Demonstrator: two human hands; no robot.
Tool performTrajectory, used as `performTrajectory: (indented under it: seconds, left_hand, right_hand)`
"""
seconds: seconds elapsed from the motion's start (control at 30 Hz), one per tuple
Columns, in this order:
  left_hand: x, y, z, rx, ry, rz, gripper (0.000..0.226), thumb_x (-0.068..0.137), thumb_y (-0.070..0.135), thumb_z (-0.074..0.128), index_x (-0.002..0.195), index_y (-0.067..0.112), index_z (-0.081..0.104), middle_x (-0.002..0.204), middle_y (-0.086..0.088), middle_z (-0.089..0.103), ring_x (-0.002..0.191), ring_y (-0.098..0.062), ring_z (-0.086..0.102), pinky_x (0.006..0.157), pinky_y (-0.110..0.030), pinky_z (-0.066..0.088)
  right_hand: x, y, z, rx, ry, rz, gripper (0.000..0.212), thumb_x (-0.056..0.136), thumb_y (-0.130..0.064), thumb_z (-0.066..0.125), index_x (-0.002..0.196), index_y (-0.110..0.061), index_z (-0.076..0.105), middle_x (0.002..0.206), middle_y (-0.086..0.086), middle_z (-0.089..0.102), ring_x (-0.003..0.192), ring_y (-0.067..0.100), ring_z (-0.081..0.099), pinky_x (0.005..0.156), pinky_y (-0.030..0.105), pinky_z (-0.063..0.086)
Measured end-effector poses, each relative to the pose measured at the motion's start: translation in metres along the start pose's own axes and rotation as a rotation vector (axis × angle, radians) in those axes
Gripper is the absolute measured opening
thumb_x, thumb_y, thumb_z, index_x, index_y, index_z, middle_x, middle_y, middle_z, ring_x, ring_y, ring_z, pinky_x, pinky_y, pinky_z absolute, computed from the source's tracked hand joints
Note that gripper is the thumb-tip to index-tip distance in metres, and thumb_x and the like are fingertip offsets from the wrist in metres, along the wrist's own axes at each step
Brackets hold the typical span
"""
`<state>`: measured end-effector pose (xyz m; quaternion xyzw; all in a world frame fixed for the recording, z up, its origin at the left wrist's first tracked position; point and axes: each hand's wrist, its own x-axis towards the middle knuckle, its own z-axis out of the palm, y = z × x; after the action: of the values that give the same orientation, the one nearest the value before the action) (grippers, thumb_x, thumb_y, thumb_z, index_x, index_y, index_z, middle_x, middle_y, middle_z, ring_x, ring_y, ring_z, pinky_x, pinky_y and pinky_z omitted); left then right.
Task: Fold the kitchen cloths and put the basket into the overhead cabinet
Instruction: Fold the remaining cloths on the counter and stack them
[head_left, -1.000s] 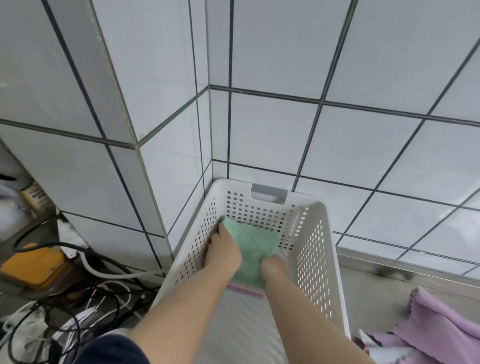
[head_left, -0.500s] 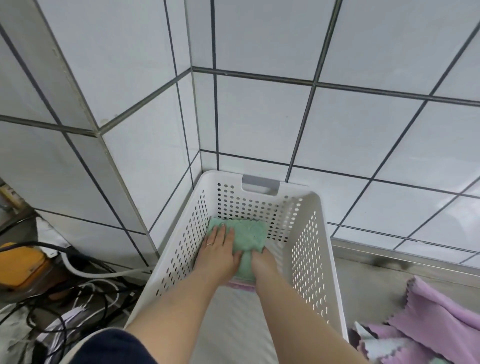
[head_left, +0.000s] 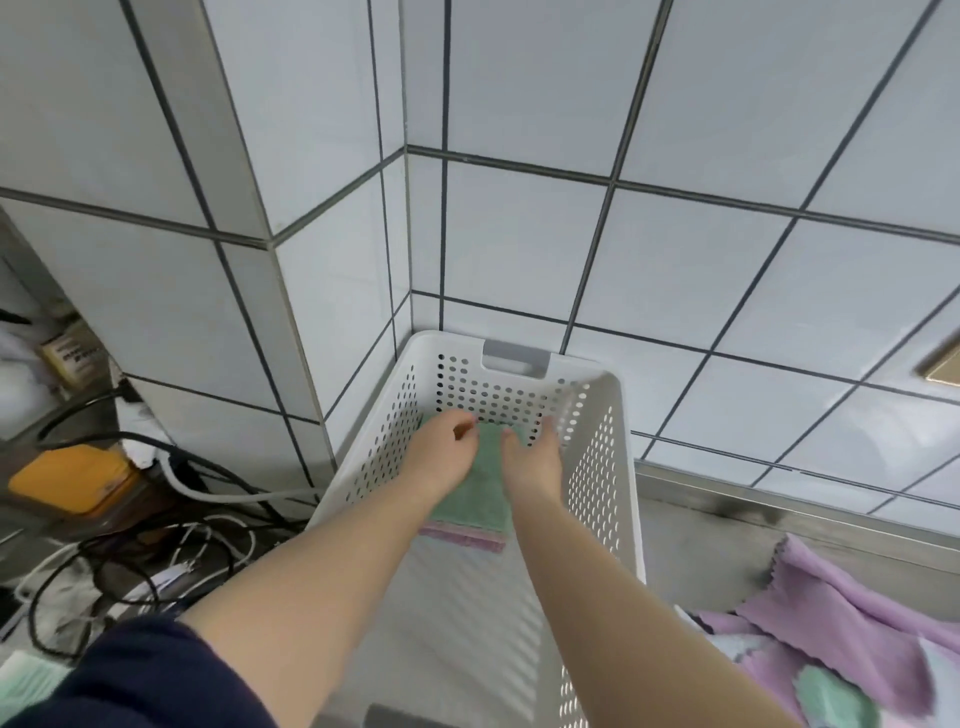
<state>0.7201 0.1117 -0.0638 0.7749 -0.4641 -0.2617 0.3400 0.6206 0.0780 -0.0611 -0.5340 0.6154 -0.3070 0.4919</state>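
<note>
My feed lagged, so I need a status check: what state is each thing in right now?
white basket: upright on counter, in the tiled corner.
green cloth: folded, flat in basket atop pink cloth.
left hand: over the green cloth, fingers loosely curled, holding nothing.
right hand: open, by the green cloth.
purple cloths: unfolded, heaped on counter.

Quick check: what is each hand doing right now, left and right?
Left hand: open, fingers loosely curled over the green cloth in the basket, holding nothing.
Right hand: open, resting beside the cloth.
</note>
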Motion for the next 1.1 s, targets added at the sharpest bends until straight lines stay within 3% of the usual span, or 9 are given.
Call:
performTrajectory:
  seconds: [0.1, 0.27, 0.4, 0.53, 0.67, 0.77, 0.83, 0.97, 1.1]
  left_hand:
    - [-0.013, 0.020, -0.010, -0.083, -0.017, 0.041, 0.030, 0.096, 0.021, 0.050, 0.124, 0.015, 0.059, 0.126, 0.000, 0.061, 0.116, -0.017, 0.056, 0.098, -0.027, 0.040]
    - [-0.054, 0.063, -0.025, -0.378, -0.039, 0.055, 0.024, 0.095, 0.019, 0.050, 0.116, 0.017, 0.062, 0.111, 0.001, 0.066, 0.101, -0.013, 0.062, 0.091, -0.031, 0.047]
    - [-0.097, 0.106, -0.031, -0.525, -0.150, 0.161, 0.019, 0.095, 0.017, 0.050, 0.110, 0.016, 0.063, 0.102, 0.004, 0.067, 0.090, -0.008, 0.064, 0.083, -0.028, 0.049]
    - [-0.149, 0.142, -0.013, -0.566, -0.302, 0.263, 0.019, 0.096, 0.015, 0.049, 0.109, 0.015, 0.062, 0.099, 0.005, 0.068, 0.083, -0.005, 0.064, 0.074, -0.023, 0.047]
    - [-0.194, 0.166, 0.013, -0.542, -0.462, 0.322, 0.015, 0.096, 0.013, 0.049, 0.099, 0.019, 0.062, 0.090, 0.008, 0.067, 0.079, -0.004, 0.062, 0.070, -0.021, 0.045]
    - [-0.217, 0.170, 0.042, -0.511, -0.569, 0.338, 0.017, 0.095, 0.012, 0.049, 0.092, 0.024, 0.061, 0.090, 0.007, 0.067, 0.079, -0.005, 0.062, 0.071, -0.022, 0.044]
    - [-0.227, 0.165, 0.061, -0.476, -0.605, 0.324, 0.015, 0.094, 0.013, 0.051, 0.091, 0.023, 0.062, 0.091, 0.003, 0.068, 0.079, -0.008, 0.061, 0.071, -0.023, 0.045]
    - [-0.242, 0.148, 0.113, -0.383, -0.690, 0.249, 0.011, 0.095, 0.011, 0.050, 0.096, 0.017, 0.060, 0.090, -0.003, 0.064, 0.072, -0.012, 0.059, 0.057, -0.020, 0.050]
    - [-0.243, 0.126, 0.167, -0.219, -0.671, 0.221, 0.012, 0.092, 0.015, 0.054, 0.095, 0.021, 0.063, 0.089, 0.001, 0.065, 0.085, -0.016, 0.061, 0.070, -0.022, 0.047]
  right_hand:
    - [-0.021, -0.020, -0.025, 0.047, 0.007, -0.089, 0.062, 0.093, -0.023, 0.052, 0.148, -0.025, 0.023, 0.149, -0.001, 0.036, 0.130, 0.022, 0.044, 0.104, 0.042, 0.042]
    - [-0.080, -0.035, -0.088, -0.080, -0.015, -0.326, 0.052, 0.092, -0.025, 0.057, 0.141, -0.024, 0.038, 0.139, -0.004, 0.047, 0.125, 0.010, 0.047, 0.104, 0.032, 0.041]
    - [-0.130, -0.027, -0.144, -0.106, 0.080, -0.363, 0.042, 0.090, -0.023, 0.059, 0.131, -0.022, 0.048, 0.133, -0.004, 0.052, 0.118, 0.009, 0.052, 0.095, 0.025, 0.042]
    - [-0.177, -0.005, -0.201, -0.159, 0.208, -0.318, 0.038, 0.090, -0.021, 0.059, 0.128, -0.022, 0.052, 0.124, -0.004, 0.057, 0.108, 0.014, 0.059, 0.082, 0.022, 0.047]
    - [-0.214, 0.031, -0.257, -0.169, 0.368, -0.257, 0.034, 0.090, -0.019, 0.059, 0.124, -0.019, 0.056, 0.118, -0.003, 0.061, 0.108, 0.012, 0.058, 0.093, 0.033, 0.048]
    - [-0.235, 0.063, -0.293, -0.205, 0.469, -0.171, 0.034, 0.091, -0.020, 0.057, 0.124, -0.018, 0.056, 0.115, -0.002, 0.060, 0.107, 0.016, 0.060, 0.086, 0.031, 0.047]
    - [-0.245, 0.084, -0.309, -0.227, 0.492, -0.122, 0.033, 0.092, -0.021, 0.055, 0.125, -0.019, 0.055, 0.117, -0.006, 0.057, 0.106, 0.012, 0.058, 0.080, 0.026, 0.043]
    - [-0.253, 0.137, -0.331, -0.261, 0.483, -0.008, 0.033, 0.091, -0.018, 0.056, 0.124, -0.017, 0.056, 0.116, -0.007, 0.058, 0.100, 0.009, 0.055, 0.081, 0.023, 0.041]
    - [-0.235, 0.187, -0.338, -0.297, 0.408, 0.052, 0.032, 0.088, -0.021, 0.061, 0.119, -0.019, 0.060, 0.121, -0.009, 0.054, 0.103, 0.011, 0.061, 0.095, 0.030, 0.047]
